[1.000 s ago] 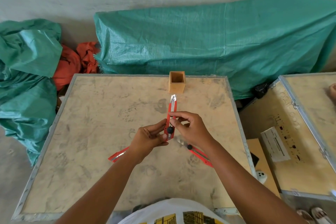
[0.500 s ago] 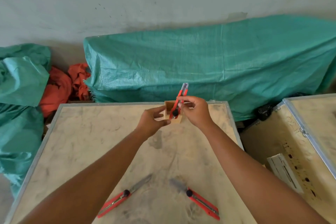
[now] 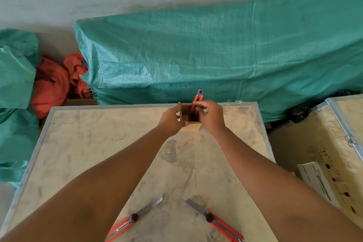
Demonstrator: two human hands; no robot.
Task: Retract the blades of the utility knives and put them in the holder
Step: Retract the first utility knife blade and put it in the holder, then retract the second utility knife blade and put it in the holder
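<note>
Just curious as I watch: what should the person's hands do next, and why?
Probably let go: the right hand has the red knife standing in the wooden holder, steadied by the left hand. Two knives with blades out wait on the table.
</note>
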